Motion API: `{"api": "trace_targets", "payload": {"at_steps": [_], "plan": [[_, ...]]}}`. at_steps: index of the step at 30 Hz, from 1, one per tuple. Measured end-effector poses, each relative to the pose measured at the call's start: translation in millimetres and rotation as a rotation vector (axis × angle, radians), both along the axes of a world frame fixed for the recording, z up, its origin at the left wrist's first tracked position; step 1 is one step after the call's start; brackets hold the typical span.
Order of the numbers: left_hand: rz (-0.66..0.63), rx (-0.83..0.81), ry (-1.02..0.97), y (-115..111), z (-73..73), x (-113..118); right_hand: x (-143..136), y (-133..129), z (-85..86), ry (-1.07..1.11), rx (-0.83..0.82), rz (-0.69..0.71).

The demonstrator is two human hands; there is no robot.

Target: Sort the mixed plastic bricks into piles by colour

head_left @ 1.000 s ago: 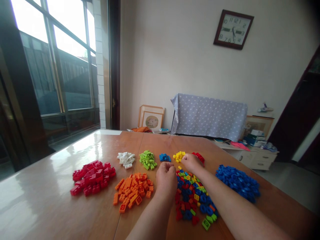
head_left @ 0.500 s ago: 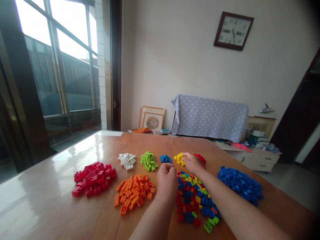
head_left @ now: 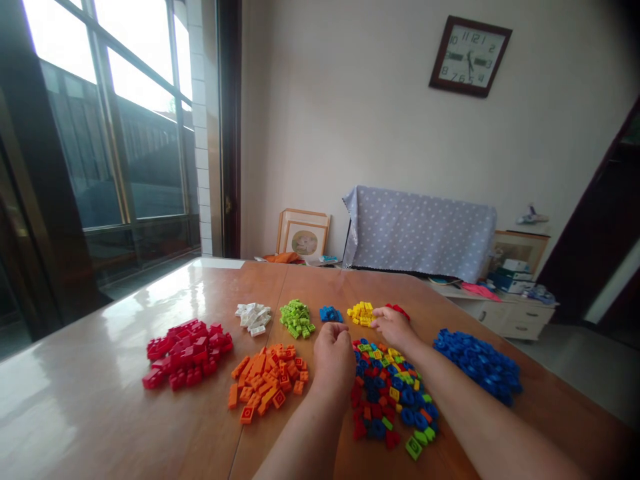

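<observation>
A mixed heap of small blue, red, green and yellow bricks [head_left: 395,397] lies on the wooden table [head_left: 125,427]. My left hand [head_left: 333,357] rests curled at the heap's left edge, beside the orange pile [head_left: 267,381]; whether it holds a brick is hidden. My right hand [head_left: 395,327] reaches past the heap, fingers bent down between the small yellow pile [head_left: 361,313] and the small red pile [head_left: 399,309], touching the table there. I cannot see anything in its fingers.
Sorted piles lie around: red [head_left: 186,351] at left, white [head_left: 253,317], light green [head_left: 296,317] and a small blue one [head_left: 329,313] at the back, a large blue pile [head_left: 477,363] at right. A cloth-covered object [head_left: 419,230] and a low cabinet [head_left: 505,313] stand beyond the table.
My right hand reached to the yellow pile, then drew back slightly to the right toward the small red pile. The left hand stayed in place.
</observation>
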State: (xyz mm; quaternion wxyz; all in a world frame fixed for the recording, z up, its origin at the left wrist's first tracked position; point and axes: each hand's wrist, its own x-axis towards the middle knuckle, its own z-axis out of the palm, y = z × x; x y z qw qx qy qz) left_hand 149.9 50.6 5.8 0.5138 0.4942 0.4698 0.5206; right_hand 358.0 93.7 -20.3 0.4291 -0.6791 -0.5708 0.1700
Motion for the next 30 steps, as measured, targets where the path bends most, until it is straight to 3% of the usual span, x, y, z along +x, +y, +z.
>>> {"api": "trace_targets", "payload": {"at_steps": [3, 8, 10, 15, 20, 22, 26, 30], "plan": [[0.005, 0.005, 0.005, 0, 0.3, 0, 2, -20, 0.9, -0.075, -0.064, 0.023], [-0.024, 0.015, 0.073, 2, -4.6, 4, -17, -65, 8.1, -0.468, -0.245, 0.28], [-0.052, 0.018, 0.111, 3, -7.8, 5, -27, -83, 12.5, -0.521, -0.336, 0.337], [-0.119, 0.066, 0.209, 2, -14.2, 8, -41, -114, 27.9, -0.452, -0.32, 0.45], [-0.157, 0.143, 0.428, -2, -17.3, 8, -41, -123, 46.8, -0.28, -0.245, 0.579], [-0.188, 0.199, 0.518, -5, -17.7, 7, -32, -119, 46.5, -0.194, -0.204, 0.512], [-0.315, 0.281, 0.708, -15, -14.4, 7, 6, -99, 25.3, -0.026, -0.114, 0.174], [-0.418, 0.258, 0.9, -29, -11.0, 11, 36, -79, -3.7, 0.022, -0.075, 0.095]]}}
